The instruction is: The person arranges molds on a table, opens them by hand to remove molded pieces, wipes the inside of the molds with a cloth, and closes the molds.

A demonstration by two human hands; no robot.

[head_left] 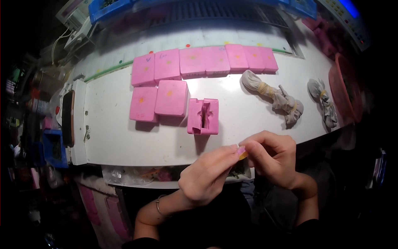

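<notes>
My left hand (207,172) and my right hand (271,155) meet in front of the table's near edge. Between their fingertips is a small pink and yellow piece (242,153), mostly covered by the fingers, so its kind does not show. Both hands pinch it. Just beyond them on the white table stands a pink block mould (211,118) with a dark, irregular cavity facing up. Left of it lie two pink blocks, one (172,98) with a yellow mark and another (143,103) with an orange mark.
A row of several pink blocks (192,61) runs along the back. Two tied grey cloth bundles (273,94) (322,101) lie to the right, near a red basin (336,89). A phone-like dark slab (68,118) is at left. Below the edge sits an open drawer (137,182).
</notes>
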